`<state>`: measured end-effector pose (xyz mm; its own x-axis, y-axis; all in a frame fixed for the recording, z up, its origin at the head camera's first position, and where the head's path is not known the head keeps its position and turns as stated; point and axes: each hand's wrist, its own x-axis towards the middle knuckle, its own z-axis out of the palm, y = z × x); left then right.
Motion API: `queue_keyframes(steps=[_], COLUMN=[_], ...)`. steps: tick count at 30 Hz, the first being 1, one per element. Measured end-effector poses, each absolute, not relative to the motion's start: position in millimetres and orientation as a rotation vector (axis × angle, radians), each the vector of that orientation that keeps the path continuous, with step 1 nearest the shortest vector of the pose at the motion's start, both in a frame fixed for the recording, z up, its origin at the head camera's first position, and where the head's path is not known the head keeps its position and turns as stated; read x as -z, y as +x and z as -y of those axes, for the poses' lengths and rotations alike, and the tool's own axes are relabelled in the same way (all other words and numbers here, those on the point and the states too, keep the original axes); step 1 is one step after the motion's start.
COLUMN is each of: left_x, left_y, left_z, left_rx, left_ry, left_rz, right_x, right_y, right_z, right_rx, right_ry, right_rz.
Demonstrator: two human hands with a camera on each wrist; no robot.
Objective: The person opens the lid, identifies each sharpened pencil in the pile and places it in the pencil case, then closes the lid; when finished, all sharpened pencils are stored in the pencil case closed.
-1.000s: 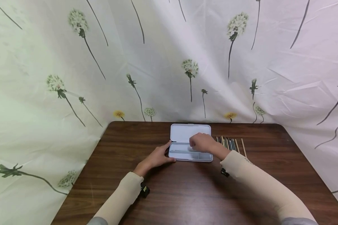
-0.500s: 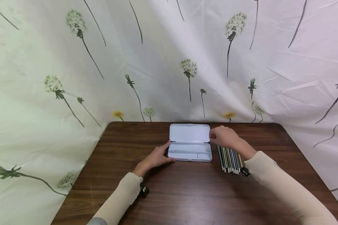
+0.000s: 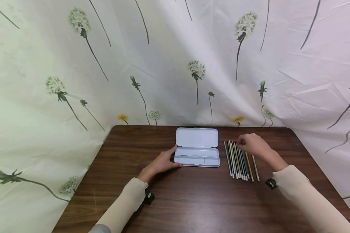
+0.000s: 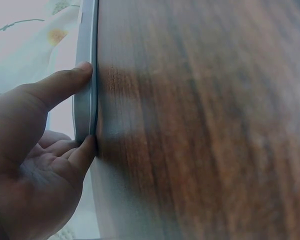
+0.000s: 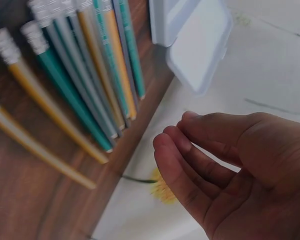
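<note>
A white pencil case (image 3: 196,160) stands with its lid (image 3: 196,137) folded back; its tray has a divider, and no pencils show in it. My left hand (image 3: 161,161) holds the case's left end, with the thumb (image 4: 65,86) on the front wall and the fingers around the corner. To the right of the case lie several pencils (image 3: 236,161) side by side, eraser ends toward me, in green, grey and yellow tones. Above their far ends hovers my right hand (image 3: 254,144). In the right wrist view its fingers (image 5: 182,172) are loosely bent, with nothing between them and the thumb.
Under everything is a dark brown wood-grain table (image 3: 192,200). A white cloth with dandelion prints (image 3: 163,64) hangs behind the table's far edge. Two yellowish pencils (image 3: 255,168) lie slightly apart at the right end of the row.
My right hand has left the space over the case and moved right to above the pencils, which are now less covered. My left hand has stayed on the case.
</note>
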<state>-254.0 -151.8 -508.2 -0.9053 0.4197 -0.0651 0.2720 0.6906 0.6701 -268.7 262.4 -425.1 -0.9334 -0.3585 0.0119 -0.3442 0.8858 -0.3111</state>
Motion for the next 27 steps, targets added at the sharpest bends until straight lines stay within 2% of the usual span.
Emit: queue_keyframes(steps=[12, 27], left_x=[509, 510], left_y=[-255, -255], left_z=[152, 153], left_rx=[-1.005, -1.012], left_ry=[0.555, 0.615], left_rz=[-2.689, -2.712], right_x=[459, 479], right_y=[-263, -258], right_z=[-292, -294], right_rx=[0.582, 0.661], right_ry=[-0.397, -0.274], right_rz=[-2.986, -2.891])
